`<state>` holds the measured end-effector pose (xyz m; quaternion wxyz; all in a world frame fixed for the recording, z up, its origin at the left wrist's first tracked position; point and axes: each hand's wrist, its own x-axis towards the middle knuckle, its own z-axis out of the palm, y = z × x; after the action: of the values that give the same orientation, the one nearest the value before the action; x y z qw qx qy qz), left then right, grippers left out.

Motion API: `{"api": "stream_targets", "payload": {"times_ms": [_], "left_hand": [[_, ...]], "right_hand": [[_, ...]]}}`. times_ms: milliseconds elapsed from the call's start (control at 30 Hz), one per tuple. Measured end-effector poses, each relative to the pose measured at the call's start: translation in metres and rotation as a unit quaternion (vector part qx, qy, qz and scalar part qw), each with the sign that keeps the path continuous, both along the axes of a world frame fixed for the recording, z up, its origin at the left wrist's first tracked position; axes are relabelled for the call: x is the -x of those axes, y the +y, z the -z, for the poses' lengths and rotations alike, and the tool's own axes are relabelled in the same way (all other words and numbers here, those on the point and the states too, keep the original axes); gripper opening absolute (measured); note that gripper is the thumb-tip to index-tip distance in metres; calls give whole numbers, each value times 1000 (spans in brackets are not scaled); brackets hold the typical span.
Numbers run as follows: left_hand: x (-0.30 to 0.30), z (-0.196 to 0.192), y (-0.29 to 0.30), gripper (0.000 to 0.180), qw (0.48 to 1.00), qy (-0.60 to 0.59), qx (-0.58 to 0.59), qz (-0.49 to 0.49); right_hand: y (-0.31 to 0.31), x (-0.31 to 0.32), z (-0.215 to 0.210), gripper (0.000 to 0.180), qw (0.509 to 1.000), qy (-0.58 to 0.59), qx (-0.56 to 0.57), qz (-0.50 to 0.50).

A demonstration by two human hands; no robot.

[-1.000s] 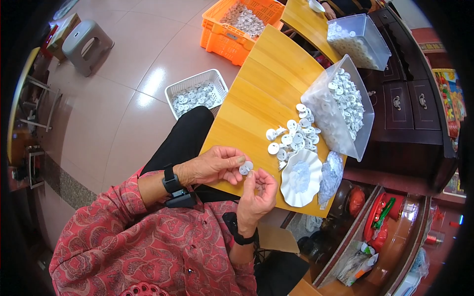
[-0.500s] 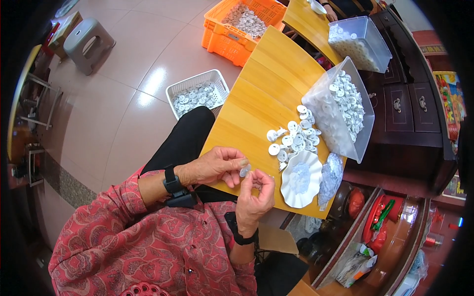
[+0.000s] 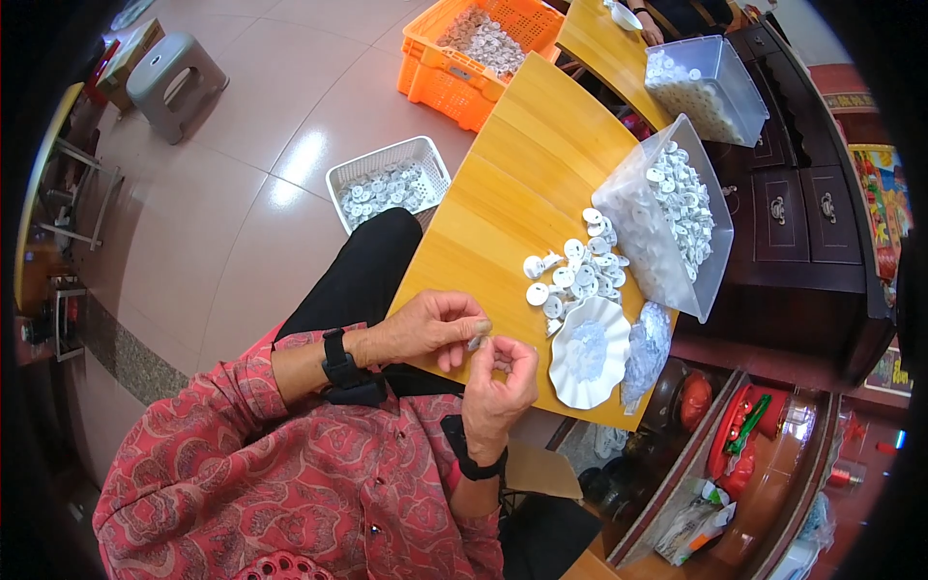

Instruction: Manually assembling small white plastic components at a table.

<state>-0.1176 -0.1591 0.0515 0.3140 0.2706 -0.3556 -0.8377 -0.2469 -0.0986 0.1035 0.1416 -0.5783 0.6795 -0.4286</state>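
Note:
Just over the table's near edge, my left hand [image 3: 435, 327] pinches a small white round plastic piece [image 3: 474, 342], mostly covered by the fingers. My right hand [image 3: 501, 379] meets it there, thumb and forefinger closed together; whatever lies between those fingertips is hidden. A loose pile of white round plastic pieces [image 3: 583, 274] lies on the wooden table [image 3: 503, 184] beyond my hands. To the right of my hands stands a white dish with a wavy rim [image 3: 570, 390], holding small clear bits. Against it rests a clear plastic bag [image 3: 648, 353].
A tilted translucent bin [image 3: 633, 217] full of white pieces stands at the table's right. On the floor are a white basket [image 3: 385, 159] and an orange crate [image 3: 440, 82], both holding pieces. Another person's hand [image 3: 651, 29] shows at a far table. Dark drawers [image 3: 793, 213] flank the right.
My hands stay together in nearly the same spot. The white piece has turned and now shows less of its round face between my fingers.

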Motion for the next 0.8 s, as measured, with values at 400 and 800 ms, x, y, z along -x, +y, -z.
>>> {"api": "stream_targets", "payload": {"times_ms": [400, 800], "left_hand": [[-2, -8, -3, 22, 998, 0, -59, -10], [-1, -10, -1, 27, 999, -14, -44, -17]], "right_hand": [[3, 7, 11, 14, 987, -157, -40, 21], [3, 5, 16, 12, 991, -123, -42, 20]]}}
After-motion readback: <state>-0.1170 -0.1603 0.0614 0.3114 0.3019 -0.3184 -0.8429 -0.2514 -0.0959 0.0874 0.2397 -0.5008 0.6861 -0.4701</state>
